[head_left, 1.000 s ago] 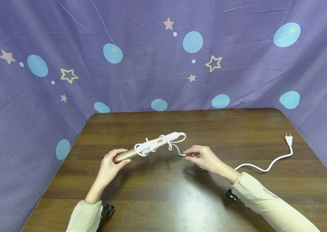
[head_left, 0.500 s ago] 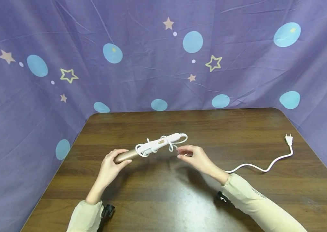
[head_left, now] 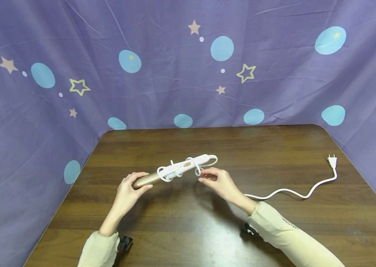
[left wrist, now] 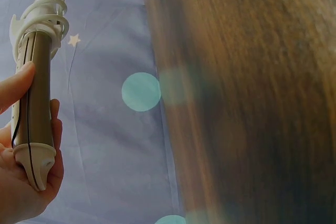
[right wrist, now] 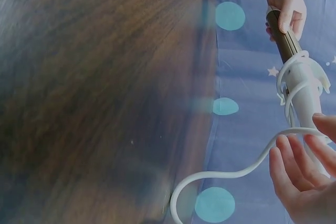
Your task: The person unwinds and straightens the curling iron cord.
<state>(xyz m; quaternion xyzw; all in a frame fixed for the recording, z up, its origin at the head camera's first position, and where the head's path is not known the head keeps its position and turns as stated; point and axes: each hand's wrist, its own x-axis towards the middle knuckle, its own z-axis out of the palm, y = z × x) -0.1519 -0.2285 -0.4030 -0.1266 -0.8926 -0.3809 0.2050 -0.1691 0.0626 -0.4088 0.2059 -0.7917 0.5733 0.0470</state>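
Note:
A curling iron (head_left: 178, 168) with a white handle and a gold barrel (left wrist: 40, 103) is held above the table, tilted up to the right. My left hand (head_left: 126, 194) grips the barrel near its cream tip, thumb on one side and fingers on the other. Loops of the white cord (right wrist: 216, 174) wind around the handle. Close to the handle's cord end, my right hand (head_left: 222, 183) pinches the cord between thumb and fingers. In the right wrist view, the cord runs from those fingertips (right wrist: 282, 142) down toward the table.
The two-prong plug (head_left: 332, 161) lies on the right part of the brown wooden table (head_left: 241, 144), its cord trailing in a wavy line toward my right forearm. A purple curtain (head_left: 161, 96) with stars and blue spots hangs behind and beside the table.
My right hand has moved left along the cord, closer to the handle. The curling iron has shifted very slightly right in my left hand. The plug has stayed put.

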